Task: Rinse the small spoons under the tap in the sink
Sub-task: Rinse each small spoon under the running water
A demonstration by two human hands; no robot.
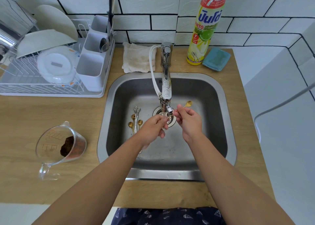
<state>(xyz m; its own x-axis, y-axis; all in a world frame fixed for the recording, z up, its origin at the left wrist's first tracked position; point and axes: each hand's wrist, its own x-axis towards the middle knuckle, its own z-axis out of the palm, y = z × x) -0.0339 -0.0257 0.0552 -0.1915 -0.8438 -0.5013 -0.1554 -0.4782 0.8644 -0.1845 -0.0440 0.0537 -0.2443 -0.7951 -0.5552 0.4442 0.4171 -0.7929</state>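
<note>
My right hand (188, 120) pinches a small gold spoon (188, 103) by its thin handle, with the bowl pointing up and to the right. My left hand (156, 126) has its fingers curled at the other end of that handle, right under the tap's (166, 88) spout. Water runs from the spout over the handle above the drain (171, 121). Several other small gold and silver spoons (135, 120) lie in a bunch on the floor of the steel sink (213, 122), to the left of the drain.
A tilted glass measuring jug (59, 146) with brown grounds lies on the wooden counter at left. A dish rack (51, 66) with plates and a cutlery caddy stands at back left. Behind the sink are a folded cloth (138, 57), a dish soap bottle (206, 28) and a blue sponge (216, 58).
</note>
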